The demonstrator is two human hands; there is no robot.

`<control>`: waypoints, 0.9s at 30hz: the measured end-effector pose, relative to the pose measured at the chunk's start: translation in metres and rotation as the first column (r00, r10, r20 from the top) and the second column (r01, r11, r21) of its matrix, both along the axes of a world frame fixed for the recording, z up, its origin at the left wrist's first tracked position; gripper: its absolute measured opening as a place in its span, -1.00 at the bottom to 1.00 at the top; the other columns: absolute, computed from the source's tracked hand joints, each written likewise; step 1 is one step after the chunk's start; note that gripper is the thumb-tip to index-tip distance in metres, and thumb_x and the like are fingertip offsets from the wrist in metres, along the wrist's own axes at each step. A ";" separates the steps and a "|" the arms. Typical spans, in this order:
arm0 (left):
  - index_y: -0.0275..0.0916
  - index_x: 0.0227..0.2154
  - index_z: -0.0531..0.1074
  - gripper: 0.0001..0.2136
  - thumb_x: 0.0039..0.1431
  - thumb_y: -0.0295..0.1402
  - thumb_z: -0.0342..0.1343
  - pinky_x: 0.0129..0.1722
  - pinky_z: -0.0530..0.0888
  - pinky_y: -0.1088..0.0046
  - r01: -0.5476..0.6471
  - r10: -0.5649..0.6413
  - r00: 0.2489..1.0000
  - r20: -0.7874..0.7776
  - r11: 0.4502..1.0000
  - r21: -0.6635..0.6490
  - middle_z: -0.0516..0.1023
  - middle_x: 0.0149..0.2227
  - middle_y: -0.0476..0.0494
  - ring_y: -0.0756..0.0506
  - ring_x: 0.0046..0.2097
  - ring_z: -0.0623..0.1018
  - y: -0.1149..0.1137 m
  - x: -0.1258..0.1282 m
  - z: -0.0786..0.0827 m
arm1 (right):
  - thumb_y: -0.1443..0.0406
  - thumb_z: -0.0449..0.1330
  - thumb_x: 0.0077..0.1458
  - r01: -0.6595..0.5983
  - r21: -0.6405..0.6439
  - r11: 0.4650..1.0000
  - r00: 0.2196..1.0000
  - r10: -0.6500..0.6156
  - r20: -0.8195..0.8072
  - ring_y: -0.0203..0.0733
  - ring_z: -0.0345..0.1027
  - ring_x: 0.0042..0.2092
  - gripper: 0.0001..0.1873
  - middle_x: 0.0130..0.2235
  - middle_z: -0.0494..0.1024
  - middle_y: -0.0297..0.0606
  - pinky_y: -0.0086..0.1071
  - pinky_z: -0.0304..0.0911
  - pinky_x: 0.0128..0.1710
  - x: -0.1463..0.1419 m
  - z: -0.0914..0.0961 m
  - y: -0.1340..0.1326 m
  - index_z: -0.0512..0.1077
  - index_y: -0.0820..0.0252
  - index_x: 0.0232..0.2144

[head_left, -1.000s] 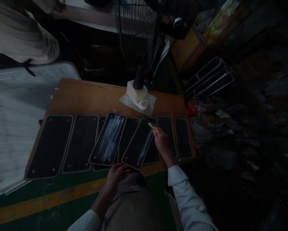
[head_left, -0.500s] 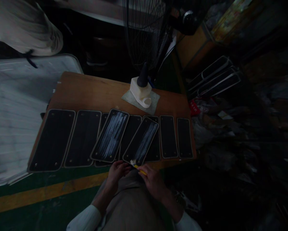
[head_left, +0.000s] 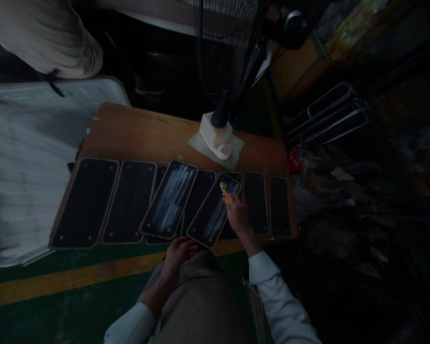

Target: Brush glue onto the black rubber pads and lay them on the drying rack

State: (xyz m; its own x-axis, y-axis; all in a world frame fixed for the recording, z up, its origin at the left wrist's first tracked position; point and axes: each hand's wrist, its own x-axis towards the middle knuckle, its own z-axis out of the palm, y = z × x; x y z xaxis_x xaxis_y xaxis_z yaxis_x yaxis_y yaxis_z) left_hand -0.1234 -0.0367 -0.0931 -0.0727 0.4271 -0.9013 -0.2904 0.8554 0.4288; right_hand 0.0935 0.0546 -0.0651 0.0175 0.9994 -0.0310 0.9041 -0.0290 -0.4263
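My right hand (head_left: 237,212) is closed round the yellow handle of a small brush (head_left: 225,192). Its whitish bristles are at the upper part of a tilted black panel (head_left: 204,217), which carries white streaks along its right side. Near that panel's lower left corner is my left hand (head_left: 181,251), fingers loosely curled but apart, seemingly holding nothing. To the left, a second tilted black panel (head_left: 169,200) is streaked with white over much of its face. Both tilted panels overlap other plain black panels (head_left: 87,203) laid in a row on the wooden board (head_left: 139,129).
A cut white plastic container (head_left: 215,136) with a dark cone on it stands on a grey sheet (head_left: 238,150) at the back. Behind it is a wire fan cage (head_left: 218,52). A white tray (head_left: 21,157) lies left, beside a person's leg (head_left: 67,48). Plastic bags (head_left: 308,191) clutter the right.
My right hand has moved the brush up from the panel's lower end to its upper part. My left hand stays near the lower edge. The whole view has shifted slightly.
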 end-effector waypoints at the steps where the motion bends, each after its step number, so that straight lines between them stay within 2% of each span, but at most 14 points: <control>1: -0.30 -0.22 0.31 -0.81 0.11 -0.49 0.17 -0.39 0.55 0.42 0.001 -0.001 1.000 0.003 1.000 0.001 0.63 -0.32 -0.28 -0.15 -0.35 0.67 0.000 -0.001 0.000 | 0.36 0.03 0.32 -0.034 -0.028 0.999 0.999 0.034 -0.012 -0.19 0.49 -0.14 -0.73 -0.08 0.54 -0.20 -0.40 0.35 -0.19 -0.008 -0.001 -0.012 0.41 0.13 0.01; 5: -0.30 -0.22 0.34 -0.80 0.09 -0.48 0.18 -0.38 0.56 0.42 -0.004 0.003 1.000 0.016 1.000 0.009 0.64 -0.32 -0.26 -0.14 -0.35 0.67 -0.001 -0.003 -0.002 | 0.38 0.07 0.30 -0.189 -0.144 0.971 0.978 0.173 -0.117 -0.20 0.50 -0.16 -0.72 -0.12 0.56 -0.22 -0.40 0.36 -0.18 -0.042 0.009 -0.077 0.41 0.12 0.02; 7: -0.30 -0.23 0.34 -0.82 0.10 -0.49 0.16 -0.37 0.56 0.42 -0.010 0.009 1.000 0.027 1.000 0.016 0.63 -0.33 -0.25 -0.13 -0.35 0.66 -0.001 -0.004 -0.002 | 0.37 0.09 0.28 -0.231 -0.193 0.954 0.961 0.192 -0.201 -0.20 0.51 -0.18 -0.74 -0.14 0.57 -0.25 -0.38 0.37 -0.18 -0.054 0.020 -0.105 0.42 0.09 -0.01; 9: -0.29 -0.23 0.33 -0.83 0.10 -0.50 0.15 -0.36 0.56 0.42 -0.014 0.013 0.999 0.036 1.000 0.021 0.63 -0.34 -0.23 -0.12 -0.36 0.66 -0.002 -0.005 -0.002 | 0.34 0.11 0.28 -0.234 -0.212 0.949 0.938 0.164 -0.304 -0.21 0.51 -0.16 -0.77 -0.15 0.57 -0.27 -0.39 0.38 -0.16 -0.059 0.032 -0.120 0.43 0.07 -0.04; 11: -0.29 -0.23 0.33 -0.83 0.11 -0.50 0.14 -0.36 0.56 0.42 -0.012 0.011 0.999 0.043 1.000 0.023 0.64 -0.33 -0.24 -0.12 -0.35 0.66 -0.003 -0.007 -0.003 | 0.31 0.09 0.30 -0.182 -0.189 0.965 0.918 0.098 -0.383 -0.23 0.51 -0.15 -0.79 -0.15 0.57 -0.28 -0.41 0.38 -0.16 -0.055 0.040 -0.115 0.43 0.07 -0.05; 13: -0.29 -0.21 0.33 -0.83 0.12 -0.49 0.14 -0.36 0.56 0.41 -0.003 0.002 0.999 0.053 1.000 0.023 0.64 -0.31 -0.27 -0.13 -0.34 0.67 -0.004 -0.008 -0.004 | 0.29 0.06 0.32 -0.087 -0.117 0.989 0.918 0.034 -0.394 -0.23 0.50 -0.15 -0.79 -0.16 0.56 -0.25 -0.42 0.37 -0.17 -0.043 0.040 -0.093 0.43 0.10 -0.06; 16: -0.29 -0.21 0.34 -0.82 0.12 -0.47 0.16 -0.38 0.56 0.42 0.006 -0.008 0.999 0.054 1.000 0.025 0.64 -0.29 -0.29 -0.13 -0.35 0.66 -0.004 -0.008 -0.006 | 0.28 0.02 0.33 0.003 0.009 1.000 0.953 0.000 -0.302 -0.19 0.48 -0.12 -0.76 -0.15 0.54 -0.20 -0.38 0.35 -0.14 -0.026 0.026 -0.052 0.43 0.12 -0.04; 18: -0.30 -0.22 0.34 -0.83 0.12 -0.48 0.16 -0.40 0.55 0.43 0.008 -0.008 0.999 0.045 1.000 0.014 0.64 -0.31 -0.27 -0.11 -0.37 0.66 -0.003 -0.008 -0.007 | 0.30 0.02 0.33 -0.001 0.015 1.000 0.973 0.004 -0.233 -0.17 0.48 -0.11 -0.75 -0.13 0.54 -0.18 -0.35 0.36 -0.12 -0.021 0.015 -0.039 0.42 0.14 -0.03; 20: -0.30 -0.23 0.34 -0.83 0.11 -0.50 0.16 -0.42 0.55 0.44 0.003 -0.003 0.999 0.039 1.000 -0.016 0.64 -0.33 -0.27 -0.11 -0.38 0.66 -0.001 -0.009 -0.007 | 0.32 0.01 0.33 -0.047 -0.044 0.998 0.977 0.037 -0.212 -0.15 0.49 -0.11 -0.74 -0.11 0.54 -0.17 -0.33 0.37 -0.12 -0.026 0.010 -0.047 0.42 0.15 -0.02; 23: -0.30 -0.23 0.35 -0.81 0.09 -0.51 0.17 -0.38 0.56 0.41 -0.012 0.014 0.997 0.071 0.999 -0.030 0.64 -0.31 -0.29 -0.12 -0.36 0.66 0.001 -0.010 -0.005 | 0.32 0.03 0.31 -0.123 -0.159 0.980 0.951 0.070 -0.302 -0.17 0.50 -0.12 -0.76 -0.12 0.56 -0.22 -0.33 0.39 -0.12 -0.041 0.018 -0.081 0.43 0.11 -0.04; 25: -0.29 -0.24 0.35 -0.79 0.05 -0.48 0.21 -0.35 0.56 0.39 -0.014 0.016 0.994 0.109 1.000 -0.018 0.64 -0.30 -0.29 -0.12 -0.36 0.66 0.001 -0.013 -0.003 | 0.30 0.05 0.31 -0.096 -0.201 0.975 0.905 0.001 -0.426 -0.18 0.50 -0.13 -0.78 -0.15 0.57 -0.25 -0.34 0.40 -0.12 -0.049 0.029 -0.101 0.45 0.08 -0.08; 27: -0.29 -0.26 0.36 -0.75 -0.01 -0.41 0.26 -0.34 0.55 0.37 0.016 -0.015 0.988 0.154 1.000 -0.008 0.63 -0.32 -0.26 -0.12 -0.37 0.65 0.000 -0.020 -0.002 | 0.26 0.02 0.32 -0.001 -0.203 0.979 0.827 -0.113 -0.551 -0.21 0.52 -0.19 -0.78 -0.17 0.56 -0.25 -0.36 0.43 -0.18 -0.049 0.039 -0.109 0.44 0.08 -0.10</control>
